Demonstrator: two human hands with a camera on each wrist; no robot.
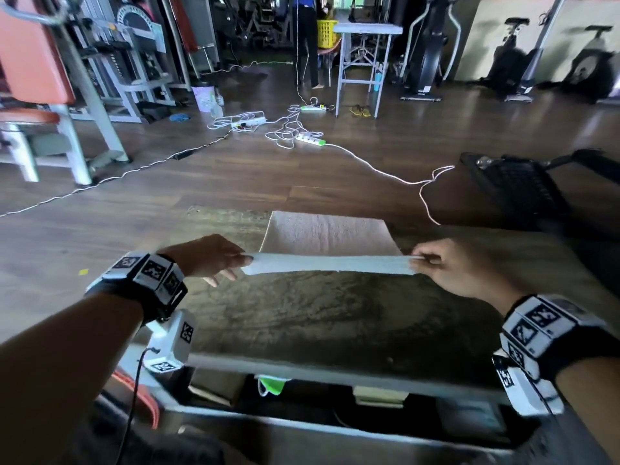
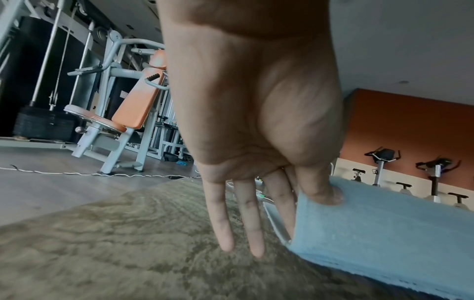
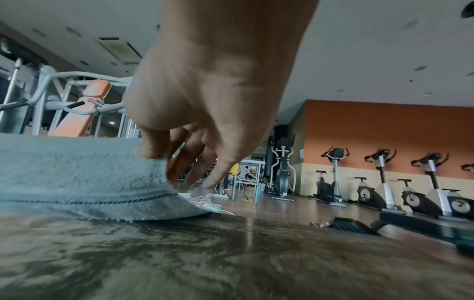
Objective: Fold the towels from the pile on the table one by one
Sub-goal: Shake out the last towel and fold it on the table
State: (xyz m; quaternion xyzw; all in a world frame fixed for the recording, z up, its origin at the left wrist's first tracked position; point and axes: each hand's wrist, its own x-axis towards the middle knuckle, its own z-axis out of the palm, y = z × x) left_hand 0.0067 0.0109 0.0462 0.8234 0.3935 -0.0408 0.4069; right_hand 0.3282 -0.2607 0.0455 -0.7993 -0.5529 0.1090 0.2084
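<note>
A pale blue towel [image 1: 330,264] is stretched in a long band a little above the dark table [image 1: 302,317]. My left hand [image 1: 214,260] pinches its left end between thumb and forefinger; in the left wrist view the thumb [image 2: 320,190] lies on the towel [image 2: 384,233] while the other fingers [image 2: 254,223] hang straight. My right hand [image 1: 446,263] pinches the right end; in the right wrist view the thumb [image 3: 151,148] presses the towel's corner [image 3: 89,178]. A beige towel [image 1: 327,234] lies flat on the table behind the blue one.
The table's near edge [image 1: 335,370] runs in front of me, with a shelf below it. Cables and power strips [image 1: 310,137] lie on the wooden floor beyond. A black treadmill [image 1: 516,186] stands at the right, gym machines [image 1: 50,95] at the left.
</note>
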